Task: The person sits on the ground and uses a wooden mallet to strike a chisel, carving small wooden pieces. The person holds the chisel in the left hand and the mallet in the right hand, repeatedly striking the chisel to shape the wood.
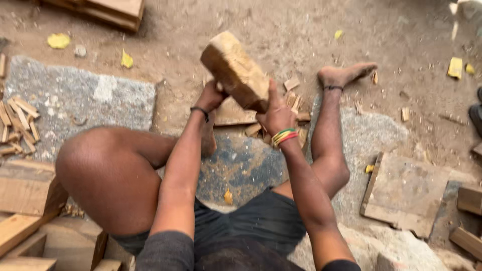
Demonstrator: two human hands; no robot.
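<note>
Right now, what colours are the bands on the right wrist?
Green, yellow and red bands, seen in the head view.

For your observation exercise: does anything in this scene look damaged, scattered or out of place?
Yes. Split wood pieces lie scattered on the ground beyond the wooden block gripped by the left hand and right hand.

An outdoor woodworking yard on bare dirt ground (281, 25). Flat stone slabs (75, 95), stacked planks (108, 10) and split wood pieces (17, 123) lie around.
</note>
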